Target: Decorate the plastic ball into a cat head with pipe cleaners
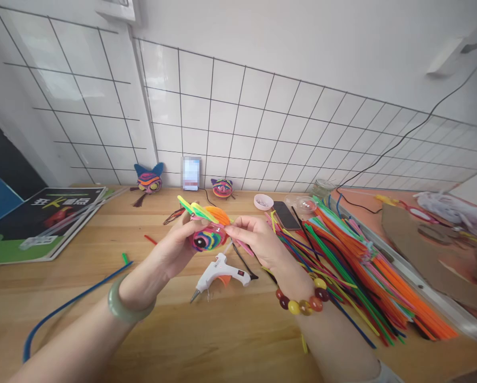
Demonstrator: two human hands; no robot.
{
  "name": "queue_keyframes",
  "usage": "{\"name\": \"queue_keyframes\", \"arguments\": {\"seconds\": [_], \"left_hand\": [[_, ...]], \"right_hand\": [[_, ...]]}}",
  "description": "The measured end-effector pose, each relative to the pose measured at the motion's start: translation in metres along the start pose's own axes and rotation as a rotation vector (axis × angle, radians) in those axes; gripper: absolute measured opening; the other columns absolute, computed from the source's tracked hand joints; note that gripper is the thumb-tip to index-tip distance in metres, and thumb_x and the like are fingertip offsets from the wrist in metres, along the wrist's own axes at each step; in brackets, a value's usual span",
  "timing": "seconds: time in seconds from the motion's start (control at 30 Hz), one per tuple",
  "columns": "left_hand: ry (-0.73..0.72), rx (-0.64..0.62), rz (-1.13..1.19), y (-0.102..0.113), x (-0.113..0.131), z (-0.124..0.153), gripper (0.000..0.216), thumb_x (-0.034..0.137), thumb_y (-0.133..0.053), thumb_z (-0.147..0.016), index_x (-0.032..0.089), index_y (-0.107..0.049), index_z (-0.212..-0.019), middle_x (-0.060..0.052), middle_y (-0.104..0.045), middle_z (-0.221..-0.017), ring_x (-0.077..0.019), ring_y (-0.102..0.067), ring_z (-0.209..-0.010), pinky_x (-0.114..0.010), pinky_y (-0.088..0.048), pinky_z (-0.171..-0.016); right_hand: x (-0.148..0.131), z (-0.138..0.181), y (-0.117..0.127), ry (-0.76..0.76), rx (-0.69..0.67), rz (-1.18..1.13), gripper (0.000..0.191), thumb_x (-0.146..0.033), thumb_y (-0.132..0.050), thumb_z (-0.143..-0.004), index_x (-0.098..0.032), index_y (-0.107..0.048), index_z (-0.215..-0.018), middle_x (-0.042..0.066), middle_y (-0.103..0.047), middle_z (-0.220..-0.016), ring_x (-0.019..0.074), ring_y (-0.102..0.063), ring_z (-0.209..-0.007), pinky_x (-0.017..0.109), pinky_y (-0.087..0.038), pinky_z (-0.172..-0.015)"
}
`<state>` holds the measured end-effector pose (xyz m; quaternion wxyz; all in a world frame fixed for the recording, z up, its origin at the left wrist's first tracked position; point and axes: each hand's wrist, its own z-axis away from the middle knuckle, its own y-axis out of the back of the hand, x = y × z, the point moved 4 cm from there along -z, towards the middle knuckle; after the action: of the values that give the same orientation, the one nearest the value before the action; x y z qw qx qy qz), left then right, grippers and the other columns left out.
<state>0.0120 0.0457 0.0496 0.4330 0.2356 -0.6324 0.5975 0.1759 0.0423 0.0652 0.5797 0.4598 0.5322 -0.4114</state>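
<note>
My left hand is closed around a small multicoloured pipe-cleaner cat head with a round eye, orange ear and yellow-green strands sticking up, held above the wooden table. My right hand pinches the craft's right side, where a pink strand sticks out. A green bangle circles my left wrist, a bead bracelet my right. A white hot glue gun lies on the table just below both hands.
A big pile of coloured pipe cleaners lies at the right. Two finished cat heads, a small screen, a phone, and a pink lid stand behind. A booklet and blue pipe cleaner lie left.
</note>
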Motion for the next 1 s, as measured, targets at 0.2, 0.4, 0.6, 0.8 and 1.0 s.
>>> {"name": "queue_keyframes", "arguments": {"seconds": [0.2, 0.4, 0.6, 0.8, 1.0], "left_hand": [[0.014, -0.057, 0.028, 0.0, 0.0, -0.001, 0.022, 0.028, -0.081, -0.075, 0.019, -0.069, -0.091, -0.006, -0.075, -0.096, -0.0207, -0.068, -0.088, -0.029, -0.053, -0.076], [0.059, -0.076, 0.075, -0.008, 0.004, 0.001, 0.029, 0.043, -0.064, -0.089, 0.017, -0.074, -0.1, -0.009, -0.075, -0.11, -0.0228, -0.067, -0.099, -0.029, -0.054, -0.079], [0.06, -0.155, 0.085, -0.019, 0.008, 0.008, 0.045, 0.054, -0.057, -0.093, 0.018, -0.07, -0.116, -0.011, -0.073, -0.119, -0.0253, -0.065, -0.11, -0.032, -0.053, -0.084], [0.027, -0.213, 0.118, -0.024, 0.008, 0.012, 0.044, 0.052, -0.056, -0.094, 0.02, -0.066, -0.123, -0.01, -0.068, -0.13, -0.0276, -0.058, -0.124, -0.035, -0.05, -0.096], [-0.044, -0.246, 0.037, -0.021, 0.001, 0.013, 0.035, 0.025, -0.074, -0.084, 0.022, -0.067, -0.118, -0.009, -0.066, -0.131, -0.0277, -0.056, -0.127, -0.039, -0.045, -0.105]], "right_hand": [[0.003, -0.004, 0.005, -0.007, 0.007, -0.046, 0.039, -0.051, -0.079, -0.069, -0.018, -0.059, -0.066, -0.008, -0.049, -0.051, 0.0044, -0.029, -0.041, 0.022, -0.018, -0.04], [0.012, -0.014, 0.014, -0.047, -0.037, -0.163, 0.04, -0.047, -0.085, -0.067, -0.018, -0.06, -0.078, -0.007, -0.055, -0.06, 0.0051, -0.04, -0.047, 0.02, -0.024, -0.042], [0.028, -0.025, 0.02, -0.147, -0.174, -0.365, 0.051, -0.042, -0.083, -0.072, -0.025, -0.06, -0.114, -0.004, -0.068, -0.081, 0.0112, -0.062, -0.062, 0.024, -0.05, -0.059], [0.032, -0.028, 0.015, -0.188, -0.37, -0.419, 0.043, -0.053, -0.062, -0.088, -0.025, -0.061, -0.12, 0.004, -0.075, -0.101, 0.0183, -0.073, -0.075, 0.035, -0.059, -0.072], [0.034, -0.028, 0.013, -0.233, -0.373, -0.404, 0.043, -0.055, -0.046, -0.097, -0.019, -0.064, -0.115, 0.008, -0.076, -0.094, 0.0194, -0.074, -0.078, 0.036, -0.059, -0.077]]}}
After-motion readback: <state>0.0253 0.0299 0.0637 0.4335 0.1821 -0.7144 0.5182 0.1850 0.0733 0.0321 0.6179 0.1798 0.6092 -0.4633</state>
